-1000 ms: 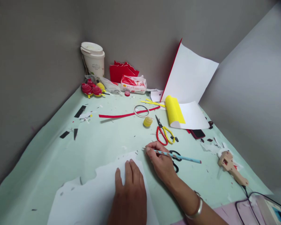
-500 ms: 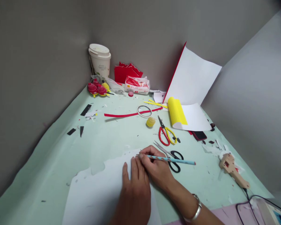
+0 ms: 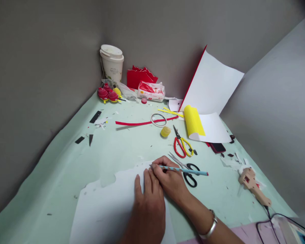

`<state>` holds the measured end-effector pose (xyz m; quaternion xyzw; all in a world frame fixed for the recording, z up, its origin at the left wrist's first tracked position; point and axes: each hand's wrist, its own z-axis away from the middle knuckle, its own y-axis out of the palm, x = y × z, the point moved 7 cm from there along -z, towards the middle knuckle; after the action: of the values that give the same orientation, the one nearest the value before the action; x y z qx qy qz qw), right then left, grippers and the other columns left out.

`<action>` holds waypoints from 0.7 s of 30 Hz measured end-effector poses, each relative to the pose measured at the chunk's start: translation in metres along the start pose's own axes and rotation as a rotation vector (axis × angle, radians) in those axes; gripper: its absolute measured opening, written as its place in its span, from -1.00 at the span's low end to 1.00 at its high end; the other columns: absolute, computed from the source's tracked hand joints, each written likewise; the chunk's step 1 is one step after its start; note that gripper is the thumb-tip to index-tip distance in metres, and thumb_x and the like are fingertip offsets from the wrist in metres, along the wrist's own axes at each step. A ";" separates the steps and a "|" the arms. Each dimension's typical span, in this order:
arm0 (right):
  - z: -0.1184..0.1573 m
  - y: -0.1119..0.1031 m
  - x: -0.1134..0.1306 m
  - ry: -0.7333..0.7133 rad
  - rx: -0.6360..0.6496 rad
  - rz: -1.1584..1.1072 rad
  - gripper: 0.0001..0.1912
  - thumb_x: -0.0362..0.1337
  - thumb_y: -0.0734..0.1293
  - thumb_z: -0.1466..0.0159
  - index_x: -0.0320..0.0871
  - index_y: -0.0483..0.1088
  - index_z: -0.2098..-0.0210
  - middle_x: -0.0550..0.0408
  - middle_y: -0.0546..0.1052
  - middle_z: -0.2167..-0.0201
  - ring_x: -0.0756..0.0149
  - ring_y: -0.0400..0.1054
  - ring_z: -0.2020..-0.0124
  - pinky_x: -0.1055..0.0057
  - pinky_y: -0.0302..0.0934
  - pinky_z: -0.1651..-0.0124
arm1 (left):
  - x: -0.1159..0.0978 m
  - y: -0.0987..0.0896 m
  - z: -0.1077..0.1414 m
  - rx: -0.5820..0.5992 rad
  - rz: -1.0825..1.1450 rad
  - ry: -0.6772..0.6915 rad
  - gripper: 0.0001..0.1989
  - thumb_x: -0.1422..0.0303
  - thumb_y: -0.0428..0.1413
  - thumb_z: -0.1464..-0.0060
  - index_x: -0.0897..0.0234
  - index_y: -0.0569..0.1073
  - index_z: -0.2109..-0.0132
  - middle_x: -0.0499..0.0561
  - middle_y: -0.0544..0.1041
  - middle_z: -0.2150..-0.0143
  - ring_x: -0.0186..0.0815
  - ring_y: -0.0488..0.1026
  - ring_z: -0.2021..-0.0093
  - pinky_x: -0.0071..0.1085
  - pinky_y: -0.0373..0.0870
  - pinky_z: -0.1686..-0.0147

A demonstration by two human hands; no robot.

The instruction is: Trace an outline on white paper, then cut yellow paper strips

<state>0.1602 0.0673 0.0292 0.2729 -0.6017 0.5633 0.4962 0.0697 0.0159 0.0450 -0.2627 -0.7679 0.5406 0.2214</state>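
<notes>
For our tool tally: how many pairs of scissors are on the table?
2. The red-and-yellow scissors lie beside the yellow roll; the black-handled scissors lie under the pencil in the right hand. Others may be hidden under paper.

Pencil (image 3: 183, 170) tip: hidden by right hand (image 3: 171, 181) | white sheet (image 3: 109, 206): cut off at bottom edge | cup (image 3: 112, 63) print: illegible

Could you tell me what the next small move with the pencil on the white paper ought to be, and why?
Probably draw the pencil tip along the white paper near its top edge. The right hand grips the pencil with its tip at that edge, and the left hand lies flat on the sheet beside it, pinning it to the green table.
</notes>
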 end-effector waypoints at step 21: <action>0.000 0.000 0.003 -0.008 -0.007 0.032 -0.90 -0.25 0.28 -0.23 -0.08 0.40 0.40 0.22 0.46 0.54 0.34 0.33 0.47 0.44 0.22 0.35 | 0.001 -0.004 -0.002 -0.005 -0.008 0.000 -0.44 0.35 0.01 0.01 0.57 0.45 -0.12 0.39 0.46 -0.15 0.15 0.34 -0.17 0.10 0.17 -0.15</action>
<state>0.1587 0.0676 0.0320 0.2637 -0.6098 0.5679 0.4859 0.0694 0.0166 0.0492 -0.2602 -0.7701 0.5380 0.2229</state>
